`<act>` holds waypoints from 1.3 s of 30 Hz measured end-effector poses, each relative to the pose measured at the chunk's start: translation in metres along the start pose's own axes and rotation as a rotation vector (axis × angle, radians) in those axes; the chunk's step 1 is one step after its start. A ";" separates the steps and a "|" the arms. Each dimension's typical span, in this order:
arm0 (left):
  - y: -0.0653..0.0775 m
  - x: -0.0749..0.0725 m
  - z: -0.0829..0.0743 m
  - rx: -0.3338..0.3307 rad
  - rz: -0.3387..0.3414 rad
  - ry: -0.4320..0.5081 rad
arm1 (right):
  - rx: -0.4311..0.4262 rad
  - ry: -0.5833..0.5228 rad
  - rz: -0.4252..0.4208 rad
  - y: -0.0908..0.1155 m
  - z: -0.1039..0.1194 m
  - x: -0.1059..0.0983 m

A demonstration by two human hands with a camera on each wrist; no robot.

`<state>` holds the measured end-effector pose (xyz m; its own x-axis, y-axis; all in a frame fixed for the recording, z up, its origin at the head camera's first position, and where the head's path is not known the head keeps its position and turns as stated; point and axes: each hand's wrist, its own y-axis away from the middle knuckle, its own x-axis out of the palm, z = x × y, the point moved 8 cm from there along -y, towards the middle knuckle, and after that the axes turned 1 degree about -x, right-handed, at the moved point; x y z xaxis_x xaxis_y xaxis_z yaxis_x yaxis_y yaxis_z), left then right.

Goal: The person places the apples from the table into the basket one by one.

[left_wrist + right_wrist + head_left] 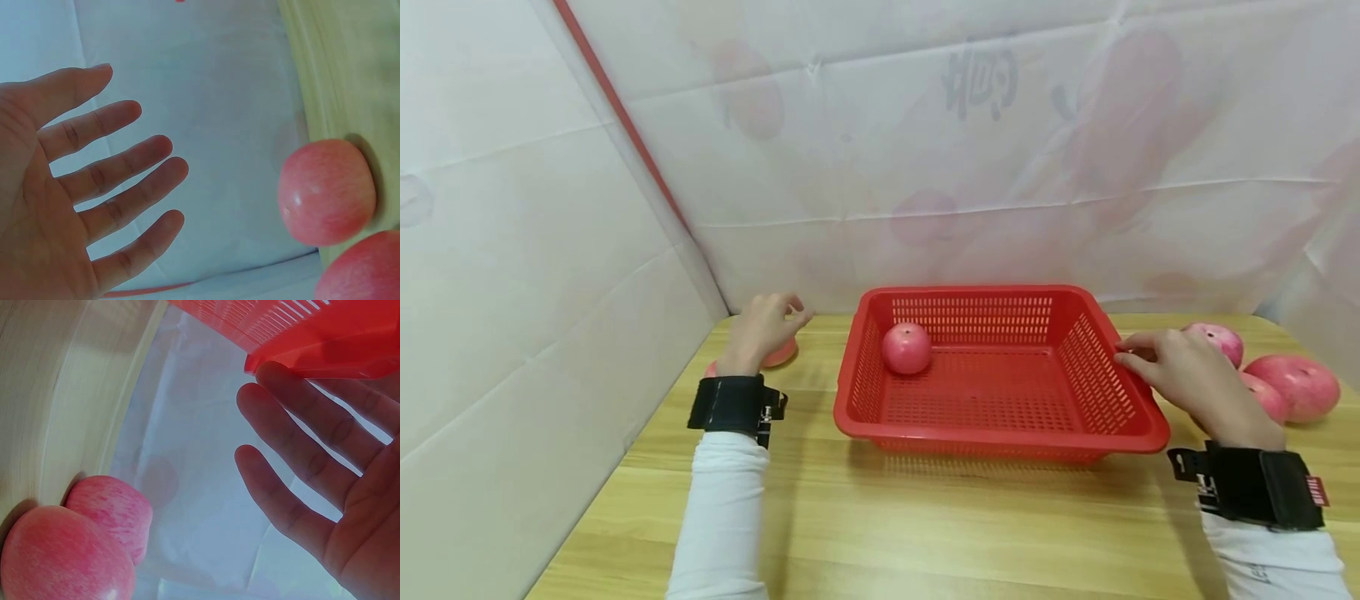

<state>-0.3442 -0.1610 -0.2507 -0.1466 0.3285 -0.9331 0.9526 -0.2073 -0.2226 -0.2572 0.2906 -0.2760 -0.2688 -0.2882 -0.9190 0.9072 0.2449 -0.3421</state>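
At the left of the head view, the left hand (pixel 762 327), fingers spread apart and holding nothing, hovers near two pink fruits (pixel 328 192); the right hand (pixel 1195 375) touches the right rim of the red basket (pixel 1000 436) at centre, whether gripping I cannot tell. A lone fruit (pixel 907 348) sits in the basket's left part. The step seems to be shifting fruit, and another pick would call for curling the left fingers round one.

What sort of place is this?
Perhaps a small makeshift booth: creased whitish printed sheeting stands behind and beside a yellowish wood-grain table. Wide black wrist straps hint that handwork is recorded here.
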 end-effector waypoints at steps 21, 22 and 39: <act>0.020 0.005 0.041 -0.013 0.005 0.006 | 0.005 0.006 0.006 -0.003 0.003 -0.001; 0.021 0.005 0.042 -0.015 0.006 -0.001 | 0.001 0.010 0.001 -0.002 0.003 -0.002; 0.036 0.009 0.068 -0.108 -0.014 -0.055 | 0.036 -0.035 0.013 0.000 -0.002 0.001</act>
<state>-0.3292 -0.2286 -0.2866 -0.1717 0.2792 -0.9448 0.9731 -0.1013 -0.2068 -0.2579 0.2924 -0.2778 -0.2458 -0.3174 -0.9159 0.9219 0.2154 -0.3221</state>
